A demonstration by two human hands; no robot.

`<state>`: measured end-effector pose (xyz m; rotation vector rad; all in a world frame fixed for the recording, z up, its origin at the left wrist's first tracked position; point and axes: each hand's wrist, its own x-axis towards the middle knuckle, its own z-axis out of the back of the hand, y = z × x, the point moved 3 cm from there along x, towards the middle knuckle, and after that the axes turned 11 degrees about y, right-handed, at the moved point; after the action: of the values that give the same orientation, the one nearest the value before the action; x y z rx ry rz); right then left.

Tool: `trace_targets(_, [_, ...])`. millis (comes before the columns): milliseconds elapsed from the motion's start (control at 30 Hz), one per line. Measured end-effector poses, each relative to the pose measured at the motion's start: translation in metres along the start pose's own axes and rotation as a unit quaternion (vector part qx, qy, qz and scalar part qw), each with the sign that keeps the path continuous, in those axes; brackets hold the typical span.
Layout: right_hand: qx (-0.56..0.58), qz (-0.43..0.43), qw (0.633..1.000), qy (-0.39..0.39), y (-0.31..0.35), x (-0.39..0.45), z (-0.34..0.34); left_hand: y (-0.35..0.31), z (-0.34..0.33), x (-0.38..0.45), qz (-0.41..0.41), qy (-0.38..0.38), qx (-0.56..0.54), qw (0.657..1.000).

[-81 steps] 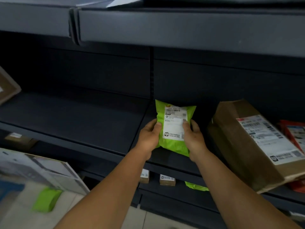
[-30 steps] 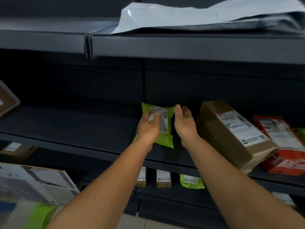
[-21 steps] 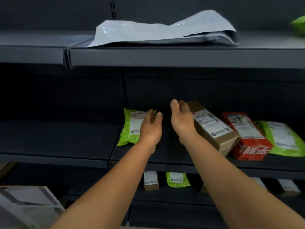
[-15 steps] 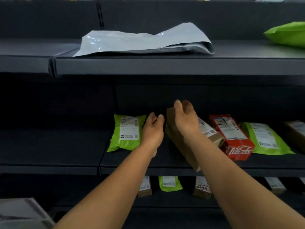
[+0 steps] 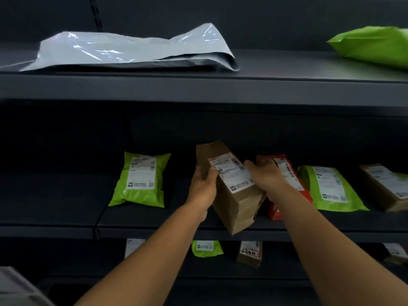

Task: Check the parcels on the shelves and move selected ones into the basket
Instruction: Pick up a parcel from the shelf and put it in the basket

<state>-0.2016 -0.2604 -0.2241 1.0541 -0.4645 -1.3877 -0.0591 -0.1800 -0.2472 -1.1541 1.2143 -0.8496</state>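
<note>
A brown paper parcel with a white label stands tilted at the front of the middle shelf. My left hand grips its left side and my right hand grips its right side over the label. A green pouch with a white label lies flat on the shelf to the left, apart from my hands. A red parcel sits right behind my right hand, partly hidden. The basket's pale corner shows at the bottom left.
Right of the red parcel lie a green pouch and a brown parcel. The upper shelf holds a grey poly bag and a green bag. Small parcels stand on the lower shelf.
I set the green pouch down on the shelf and let it go. Both hands moved right and took hold of the brown parcel, tilting it up. The view shifted right and up.
</note>
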Motion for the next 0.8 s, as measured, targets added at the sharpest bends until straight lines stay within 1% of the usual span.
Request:
trace_targets(67, [-0.003,-0.017,0.999,0.037,-0.01,0.008,-0.001,0.006,-0.005,0.005,0.013,-0.009,-0.007,1.0])
trace_targets(100, [0.014,-0.025,0.998,0.059,-0.013,0.011,-0.002,0.009,-0.007,0.007,0.018,-0.013,-0.012,1.0])
trace_targets(233, [0.136,-0.072,0.977,0.148,-0.021,0.014,-0.005,0.02,-0.017,0.013,0.025,-0.021,-0.036,0.999])
trace_targets(333, [0.191,-0.09,0.96,0.185,-0.026,0.017,-0.004,0.029,-0.026,0.015,0.031,-0.033,-0.07,0.997])
trace_targets(500, [0.186,-0.099,0.955,0.208,-0.032,0.023,-0.007,0.035,-0.036,0.017,0.021,-0.062,-0.1,0.993])
trace_targets(600, [0.192,-0.09,0.953,0.217,-0.034,0.023,-0.01,0.035,-0.038,0.018,0.008,-0.065,-0.105,0.992])
trace_targets(700, [0.198,-0.066,0.954,0.217,-0.035,0.022,-0.012,0.035,-0.041,0.015,-0.003,-0.059,-0.103,0.993])
trace_targets(800, [0.201,-0.024,0.952,0.23,-0.035,0.017,-0.013,0.04,-0.041,0.012,-0.031,-0.058,-0.091,0.994])
